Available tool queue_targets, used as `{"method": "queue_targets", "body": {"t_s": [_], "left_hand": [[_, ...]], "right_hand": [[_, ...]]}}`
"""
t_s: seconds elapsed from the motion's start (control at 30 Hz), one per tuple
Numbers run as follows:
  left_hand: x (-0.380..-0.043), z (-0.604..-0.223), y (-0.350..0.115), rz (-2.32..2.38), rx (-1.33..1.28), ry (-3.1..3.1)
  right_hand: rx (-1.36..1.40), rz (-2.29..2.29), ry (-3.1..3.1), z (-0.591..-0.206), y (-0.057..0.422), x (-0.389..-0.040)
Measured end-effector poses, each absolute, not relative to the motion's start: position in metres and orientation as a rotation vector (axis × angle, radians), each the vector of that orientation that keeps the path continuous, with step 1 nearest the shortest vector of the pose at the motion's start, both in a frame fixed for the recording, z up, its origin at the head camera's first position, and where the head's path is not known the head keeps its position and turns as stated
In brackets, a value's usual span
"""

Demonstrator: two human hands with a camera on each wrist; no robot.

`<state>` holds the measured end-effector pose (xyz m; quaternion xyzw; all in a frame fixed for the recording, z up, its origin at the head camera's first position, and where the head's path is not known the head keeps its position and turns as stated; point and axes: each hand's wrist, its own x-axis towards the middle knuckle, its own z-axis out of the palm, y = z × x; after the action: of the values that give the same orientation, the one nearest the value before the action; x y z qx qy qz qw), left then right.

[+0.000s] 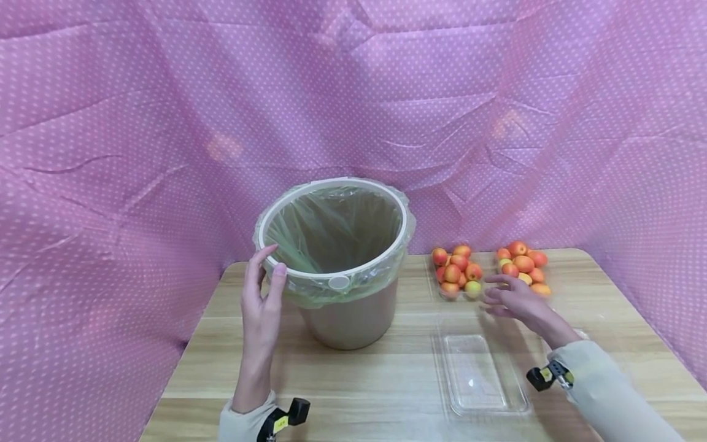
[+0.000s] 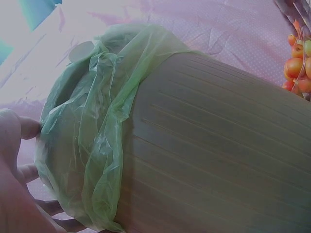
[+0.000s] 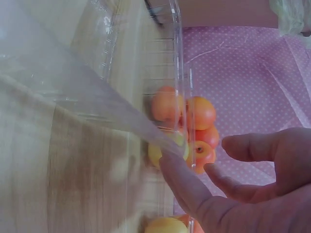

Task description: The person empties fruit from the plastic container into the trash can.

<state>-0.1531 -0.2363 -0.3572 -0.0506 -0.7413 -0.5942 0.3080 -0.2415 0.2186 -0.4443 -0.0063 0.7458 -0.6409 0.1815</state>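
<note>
In the head view my left hand is at the near left rim of a bin lined with a pale green plastic bag. Its thumb and index finger are extended at the rim; in the left wrist view its fingers touch the bag's edge. My right hand hovers with spread, slightly bent fingers by two groups of small red-yellow fruits. The left group sits in a clear tray, and the right group is partly behind the hand. Nothing shows gripped in the right hand.
A clear plastic container lies on the wooden table, nearer than the fruits. Another clear plastic piece shows by the right wrist. Pink dotted cloth hangs behind and on both sides of the table.
</note>
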Motion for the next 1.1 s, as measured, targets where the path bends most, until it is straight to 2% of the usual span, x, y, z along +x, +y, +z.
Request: {"method": "queue_targets", "body": {"t_s": [0.57,1.1], "left_hand": [[-0.156,-0.355,-0.234,-1.577,-0.122,-1.961],[-0.168,-0.356,-0.234,-1.563,-0.128,-1.951]], "right_hand": [[-0.034,-1.933,2.142,-0.451,0.208,-0.266],[0.004,-2.153,2.064,-0.451,0.209,-0.274]]}}
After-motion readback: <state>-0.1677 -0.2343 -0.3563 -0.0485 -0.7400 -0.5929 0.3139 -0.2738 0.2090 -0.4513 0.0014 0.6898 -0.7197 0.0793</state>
